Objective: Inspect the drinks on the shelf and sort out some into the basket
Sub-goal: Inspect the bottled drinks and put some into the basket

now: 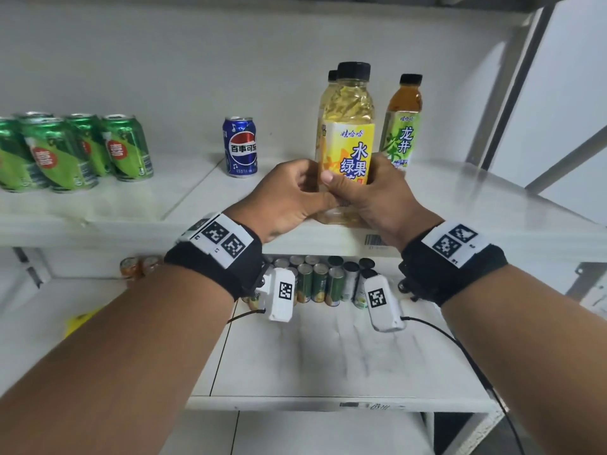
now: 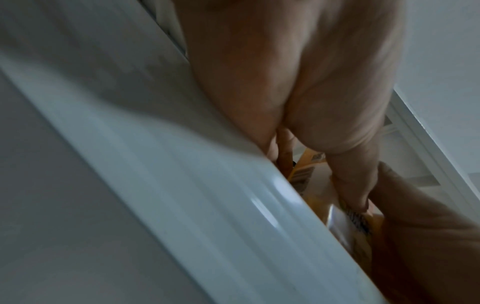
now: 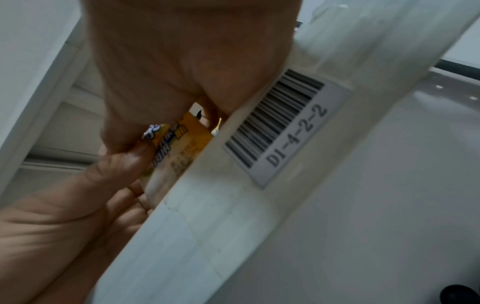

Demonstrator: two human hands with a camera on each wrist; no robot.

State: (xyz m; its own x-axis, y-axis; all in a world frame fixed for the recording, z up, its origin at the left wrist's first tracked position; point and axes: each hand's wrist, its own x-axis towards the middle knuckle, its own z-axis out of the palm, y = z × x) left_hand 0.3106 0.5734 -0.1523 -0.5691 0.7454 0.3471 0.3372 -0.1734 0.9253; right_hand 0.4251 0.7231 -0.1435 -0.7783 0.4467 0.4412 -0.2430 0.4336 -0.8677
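Note:
A yellow-labelled tea bottle (image 1: 347, 126) with a black cap stands upright near the front edge of the white shelf (image 1: 131, 205). Both hands grip its lower half: my left hand (image 1: 292, 195) curls round it from the left, my right hand (image 1: 364, 192) from the right with the thumb across the label. A slice of the same bottle label (image 3: 182, 144) shows between the right hand (image 3: 161, 88) and the shelf lip in the right wrist view. In the left wrist view the left hand (image 2: 306, 92) hides most of the bottle (image 2: 303, 174). No basket is in view.
Behind the held bottle stand a second similar bottle (image 1: 332, 77) and a green-labelled tea bottle (image 1: 401, 126). A blue Pepsi can (image 1: 240, 147) and several green cans (image 1: 75, 152) stand to the left. The lower shelf (image 1: 328, 356) holds several cans (image 1: 315, 280). A barcode tag (image 3: 280, 123) marks the shelf lip.

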